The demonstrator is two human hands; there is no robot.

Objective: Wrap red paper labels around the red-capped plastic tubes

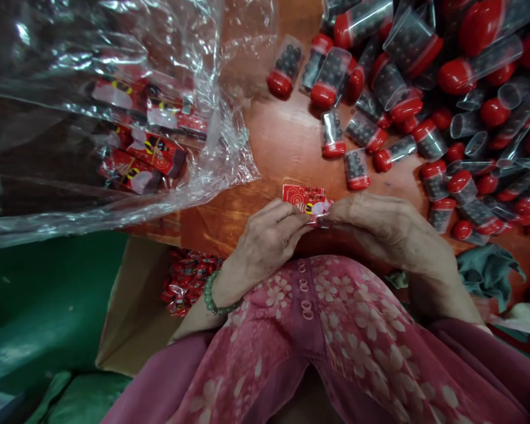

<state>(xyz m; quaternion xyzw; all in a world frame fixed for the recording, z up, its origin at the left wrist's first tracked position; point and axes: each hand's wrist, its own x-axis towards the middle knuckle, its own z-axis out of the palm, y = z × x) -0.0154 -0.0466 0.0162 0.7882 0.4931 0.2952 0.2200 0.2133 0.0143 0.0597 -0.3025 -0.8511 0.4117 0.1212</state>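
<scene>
A small red printed packet (pixel 303 194) with dark lettering and a yellow and white figure is pinched between my hands, near the table's front edge. My left hand (pixel 271 232), with green beads at its wrist, closes on the packet's left side and lower edge. On the right side, the fingers of my right hand (pixel 371 224) are closed at the packet's corner. What lies under my fingertips is hidden. Just beyond my right hand stands a clear tube with a red cap (pixel 357 169), holding dark balls.
Many red-capped clear tubes (pixel 388 82) crowd the right of the wooden table (pixel 274 141). A clear plastic bag (pixel 194 194) with red packets covers the left. Below the edge, a cardboard box (pixel 132 306) holds more packets. A dark cloth (pixel 488 271) lies at the right.
</scene>
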